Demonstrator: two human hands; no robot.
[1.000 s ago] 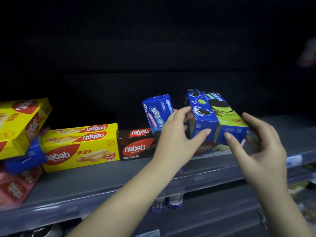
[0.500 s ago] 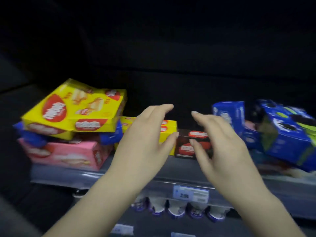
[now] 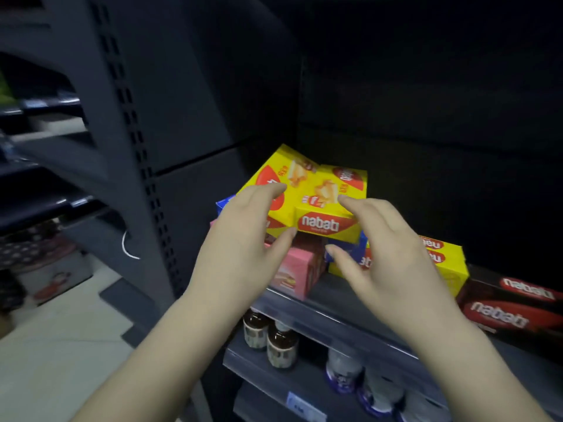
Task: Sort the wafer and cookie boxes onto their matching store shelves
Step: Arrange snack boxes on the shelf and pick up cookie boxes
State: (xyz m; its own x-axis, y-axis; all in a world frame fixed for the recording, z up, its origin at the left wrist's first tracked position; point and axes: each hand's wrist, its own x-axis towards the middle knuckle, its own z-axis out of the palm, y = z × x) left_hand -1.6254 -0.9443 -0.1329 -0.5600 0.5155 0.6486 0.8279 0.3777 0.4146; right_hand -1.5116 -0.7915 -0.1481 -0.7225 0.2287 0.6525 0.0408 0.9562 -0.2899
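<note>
While both my hands are reaching for a tilted pile at the shelf's left end, neither is gripping anything yet. My left hand [image 3: 243, 239] is hovering w/ fingers spread wide, index tip over the red logo of the top yellow wafer box [image 3: 307, 193], thumb pointing at its lower edge; I can't tell whether skin is touching cardboard. My right hand [image 3: 384, 254] is mirroring it on the other side, fingers loosely open and fanned, index near the box's top face, thumb low by the blue box [image 3: 347, 248] under it. Judging by that bracketing pose, I'm setting up a two-handed lift, since the box is broad and sitting crooked on an uneven stack.

That stack is mixed, which is prob. why I'm working here: the yellow box is lying askew atop the blue one, w/ a pink wafer box [image 3: 300, 269] at the bottom, poking toward the shelf lip. Just beside it, to the right, two more yellow boxes [image 3: 447, 260] are stacked flat and squared up, then dark brown wafer boxes [image 3: 511, 303] further right, also flat. So the top box's likely home, in my judgement, is that yellow stack next door.

As for what holds what: the grey shelf [image 3: 320, 306] is carrying all the boxes along its front half, its dark back unreadable. On the tier below [image 3: 243, 363], brown-capped bottles [image 3: 280, 345] and pale ones w/ blue labels [image 3: 344, 370] are standing upright in a row.
</note>
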